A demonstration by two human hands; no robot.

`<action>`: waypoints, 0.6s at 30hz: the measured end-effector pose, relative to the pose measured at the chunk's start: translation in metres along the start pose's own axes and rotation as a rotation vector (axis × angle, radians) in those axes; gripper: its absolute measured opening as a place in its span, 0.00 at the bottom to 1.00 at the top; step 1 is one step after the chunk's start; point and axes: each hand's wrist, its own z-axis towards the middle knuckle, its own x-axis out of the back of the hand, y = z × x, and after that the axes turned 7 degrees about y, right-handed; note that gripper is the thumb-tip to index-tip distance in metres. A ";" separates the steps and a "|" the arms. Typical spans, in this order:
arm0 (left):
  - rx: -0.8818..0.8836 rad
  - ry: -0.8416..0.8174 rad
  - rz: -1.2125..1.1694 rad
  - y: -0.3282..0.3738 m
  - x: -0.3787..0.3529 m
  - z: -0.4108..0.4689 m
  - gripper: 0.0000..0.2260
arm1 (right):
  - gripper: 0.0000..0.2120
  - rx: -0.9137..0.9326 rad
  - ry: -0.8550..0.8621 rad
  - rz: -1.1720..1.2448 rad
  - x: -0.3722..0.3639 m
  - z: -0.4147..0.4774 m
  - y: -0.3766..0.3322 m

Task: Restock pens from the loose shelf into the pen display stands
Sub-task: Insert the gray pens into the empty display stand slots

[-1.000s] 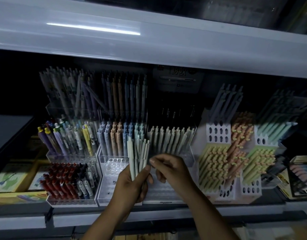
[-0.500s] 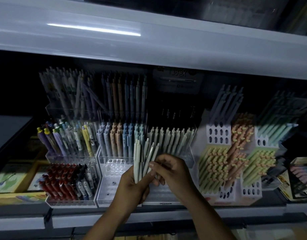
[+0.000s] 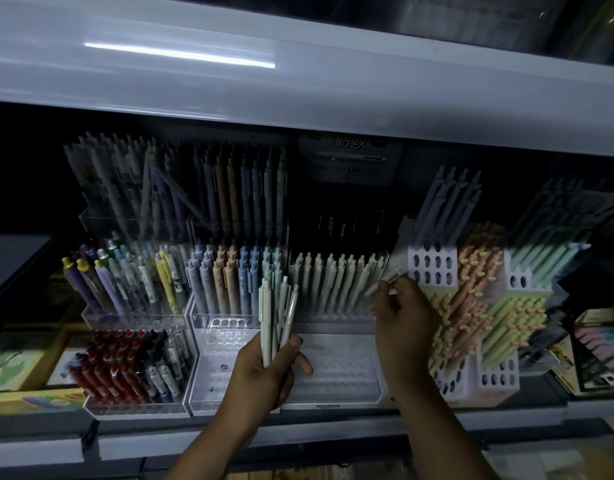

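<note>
The left hand (image 3: 264,372) is holding a bunch of pale pens (image 3: 276,317) upright, with its fingers (image 3: 303,362) curled round them, just in front of the clear stand (image 3: 336,375). The right hand (image 3: 404,320) is pinching one pen (image 3: 388,279) at the right end of the far row (image 3: 336,282) in that stand. That row is looking nearly full. The near holes (image 3: 333,368) are sitting empty. So I think the job is only partly done, and the whole bunch is waiting to go in.
</note>
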 end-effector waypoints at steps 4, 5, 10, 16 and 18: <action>-0.017 -0.018 0.024 0.000 -0.002 -0.002 0.16 | 0.07 0.043 0.026 -0.145 -0.010 0.005 0.010; -0.016 -0.023 0.024 0.000 -0.002 -0.001 0.16 | 0.08 0.039 0.004 -0.167 -0.014 0.006 0.012; -0.011 -0.024 0.006 0.001 -0.002 -0.001 0.15 | 0.08 0.061 -0.022 -0.228 -0.025 0.010 0.001; -0.007 -0.014 -0.009 -0.003 0.001 0.000 0.14 | 0.10 0.054 -0.079 -0.273 -0.030 0.018 0.005; -0.009 -0.007 -0.019 -0.004 0.001 0.001 0.12 | 0.10 0.052 -0.092 -0.285 -0.028 0.018 0.006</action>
